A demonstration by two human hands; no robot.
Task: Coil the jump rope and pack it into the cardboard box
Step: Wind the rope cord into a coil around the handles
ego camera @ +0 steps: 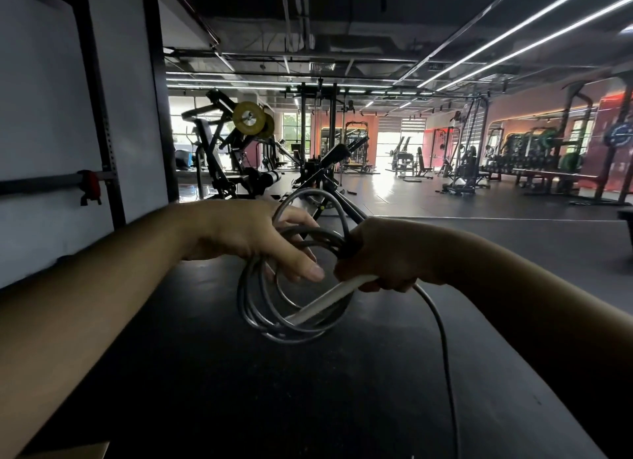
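A grey jump rope (274, 316) hangs in several loops between my hands above a black surface. My left hand (253, 236) has its fingers through the loops and grips the bundle from the left. My right hand (380, 253) grips the loops together with a white handle (325, 299) that slants down to the left across the coil. One free strand (443, 338) trails from my right hand down to the lower edge of the view. A tan corner of the cardboard box (85, 450) shows at the bottom left.
The black surface (239, 390) fills the lower half of the view. A grey wall with a black rack upright (99, 116) stands on the left. Gym machines (239, 150) and racks (565, 157) fill the floor beyond.
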